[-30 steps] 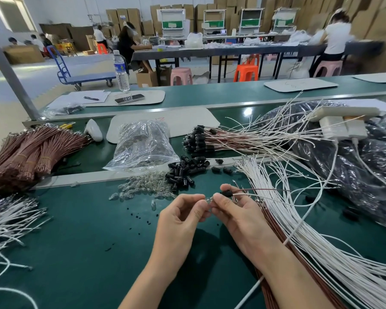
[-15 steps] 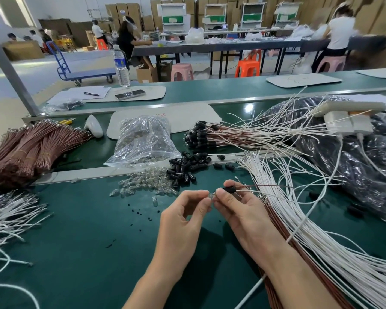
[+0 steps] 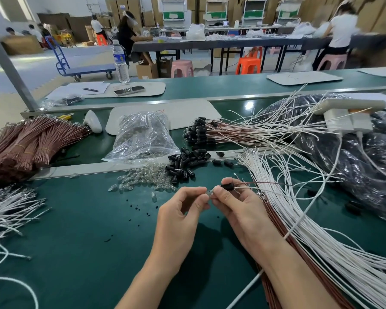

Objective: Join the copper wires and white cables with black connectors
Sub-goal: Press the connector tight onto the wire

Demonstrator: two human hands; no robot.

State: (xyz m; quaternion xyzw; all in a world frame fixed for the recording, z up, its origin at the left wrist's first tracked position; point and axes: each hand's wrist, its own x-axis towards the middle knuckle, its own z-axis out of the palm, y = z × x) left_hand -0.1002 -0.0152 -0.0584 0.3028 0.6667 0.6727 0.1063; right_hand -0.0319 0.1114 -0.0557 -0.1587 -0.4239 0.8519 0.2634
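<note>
Now my right hand (image 3: 239,210) pinches the black connector (image 3: 228,186) between thumb and forefinger, its copper wire (image 3: 267,183) and white cable (image 3: 265,190) trailing right. My left hand (image 3: 178,217) pinches a small clear piece (image 3: 208,192) at the connector's near end.

There are 2 hands (image 3: 176,221) (image 3: 239,210), 1 water bottle (image 3: 120,61), 1 phone (image 3: 129,90), 1 pen (image 3: 90,89).

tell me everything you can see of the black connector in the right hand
The black connector is a small, plastic-looking barrel, held level above the green table. The right hand pinches it in its fingertips. A copper wire and a white cable leave its right end. At its left end the left hand pinches a tiny clear part; whether that is seated is unclear.
</note>
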